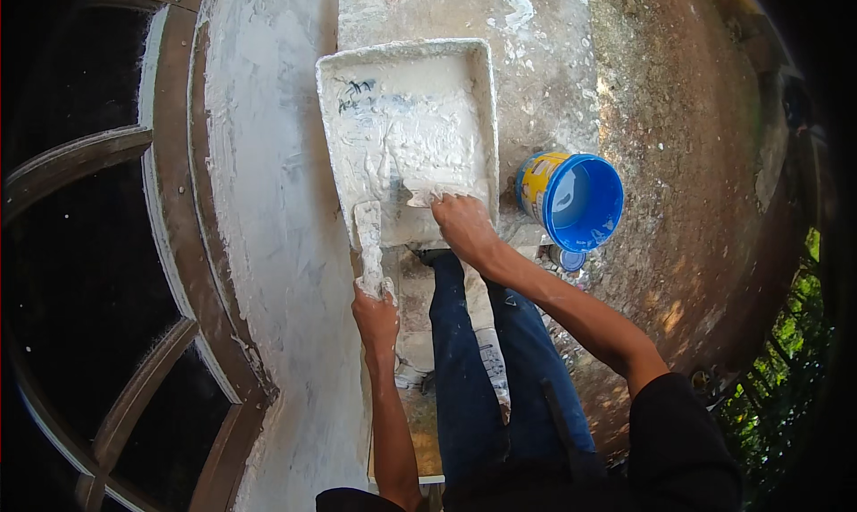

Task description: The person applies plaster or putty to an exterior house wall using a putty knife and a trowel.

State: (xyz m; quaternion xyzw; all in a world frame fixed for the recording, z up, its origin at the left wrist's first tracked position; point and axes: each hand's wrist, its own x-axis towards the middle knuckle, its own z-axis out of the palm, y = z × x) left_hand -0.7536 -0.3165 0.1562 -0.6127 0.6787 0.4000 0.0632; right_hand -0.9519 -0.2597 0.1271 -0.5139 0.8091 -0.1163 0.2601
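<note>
A large rectangular tray (403, 48) lies ahead of me, its inside coated with thick off-white paste (442, 119). At the tray's near side, my right hand (468, 230) is closed around a paste-smeared putty knife (420, 194), whose blade is in the paste. My left hand (376, 317) grips a second putty knife (369, 237), held upright in the view and caked with paste. Its blade overlaps the tray's near left corner. Both handles are mostly hidden by my fingers.
A blue bucket (585, 202) with a yellow label stands right of the tray, beside a small blue-lidded can (569, 259). A whitish plastered wall (268, 110) and a brown window frame (170, 146) run along the left. My jeans-clad legs (473, 360) are below the tray.
</note>
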